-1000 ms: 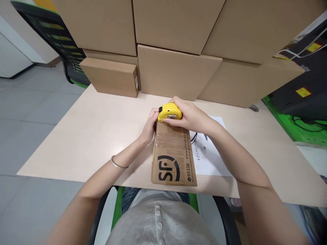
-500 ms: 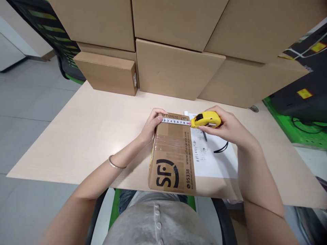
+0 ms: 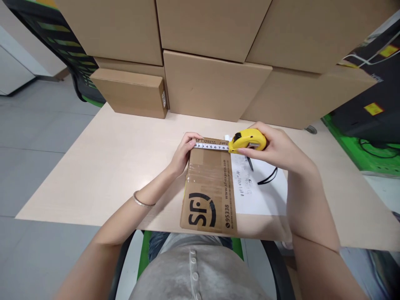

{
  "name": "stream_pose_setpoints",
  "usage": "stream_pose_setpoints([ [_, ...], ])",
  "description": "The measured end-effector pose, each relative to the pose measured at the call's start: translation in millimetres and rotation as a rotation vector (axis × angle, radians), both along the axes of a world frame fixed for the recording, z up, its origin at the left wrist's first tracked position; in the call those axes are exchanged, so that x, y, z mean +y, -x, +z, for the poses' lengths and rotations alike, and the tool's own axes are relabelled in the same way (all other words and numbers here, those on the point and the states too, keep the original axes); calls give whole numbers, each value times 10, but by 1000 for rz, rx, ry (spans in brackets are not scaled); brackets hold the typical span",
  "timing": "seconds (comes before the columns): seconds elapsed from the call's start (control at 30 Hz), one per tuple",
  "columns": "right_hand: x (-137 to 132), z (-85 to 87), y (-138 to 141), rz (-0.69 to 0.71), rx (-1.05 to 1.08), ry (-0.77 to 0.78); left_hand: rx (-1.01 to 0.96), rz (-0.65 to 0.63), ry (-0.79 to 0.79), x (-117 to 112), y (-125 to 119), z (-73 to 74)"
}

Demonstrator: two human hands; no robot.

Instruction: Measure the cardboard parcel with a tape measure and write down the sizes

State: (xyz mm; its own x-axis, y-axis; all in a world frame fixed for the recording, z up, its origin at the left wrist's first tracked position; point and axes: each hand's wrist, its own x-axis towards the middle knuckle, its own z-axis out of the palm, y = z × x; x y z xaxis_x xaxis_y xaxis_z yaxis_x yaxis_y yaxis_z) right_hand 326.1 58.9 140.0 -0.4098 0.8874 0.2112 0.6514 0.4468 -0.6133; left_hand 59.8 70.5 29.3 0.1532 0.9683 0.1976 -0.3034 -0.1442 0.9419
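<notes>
A brown cardboard box (image 3: 208,183) with SF Express print lies near the front edge of the table. Across its far end runs the white blade of a yellow tape measure (image 3: 250,138), with numbers up to about 9 showing. My right hand (image 3: 275,146) is closed around the tape measure's case, at the box's right edge. At the far left corner, my left hand (image 3: 185,151) pinches the blade's end against the box. Partly under the box's right side lies a sheet of paper (image 3: 265,200) with handwriting, and on it a dark pen (image 3: 250,163) and a black cord loop (image 3: 268,177).
Large cardboard boxes (image 3: 215,85) are stacked along the back of the table (image 3: 125,166). In front of them at the left stands a smaller closed box (image 3: 131,93). A dark chair (image 3: 68,50) is at the far left, and dark equipment (image 3: 359,100) is on the right.
My right hand has tilted the tape measure's case up slightly and shifted it a little left, so less blade shows. My left hand stays at the box's left edge. The view has shifted slightly.
</notes>
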Motion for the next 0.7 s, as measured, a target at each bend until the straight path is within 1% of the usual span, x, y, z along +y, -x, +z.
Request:
stream_pose_setpoints([
  [0.1, 40, 2, 223, 55, -15, -7, -1, -21, -4, -29, -43, -10],
  [0.17, 68, -21, 406, 94, -33, -8, -20, -16, -20, -33, -92, -41],
  [0.27, 86, -68, 639, 108, -60, -15, -75, 27, -39, -25, -121, -107],
  [0.33, 82, -102, 702, 102, -22, -20, -42, 71, -104, -54, -59, -134],
  [0.4, 78, -148, 664, 45, 92, -27, 79, 135, -272, -158, 73, -131],
  [0.5, 106, -260, 472, -148, 376, 7, 285, 253, -669, -472, 314, -96],
  [0.57, 146, -363, 330, -251, 555, 121, 374, 247, -947, -718, 426, -92],
  [0.63, 182, -472, 229, -285, 664, 276, 519, 205, -1234, -907, 469, -125],
  [0.67, 191, -521, 200, -283, 692, 343, 576, 194, -1331, -964, 467, -152],
  [0.7, 189, -562, 183, -278, 710, 394, 606, 200, -1385, -994, 454, -182],
])
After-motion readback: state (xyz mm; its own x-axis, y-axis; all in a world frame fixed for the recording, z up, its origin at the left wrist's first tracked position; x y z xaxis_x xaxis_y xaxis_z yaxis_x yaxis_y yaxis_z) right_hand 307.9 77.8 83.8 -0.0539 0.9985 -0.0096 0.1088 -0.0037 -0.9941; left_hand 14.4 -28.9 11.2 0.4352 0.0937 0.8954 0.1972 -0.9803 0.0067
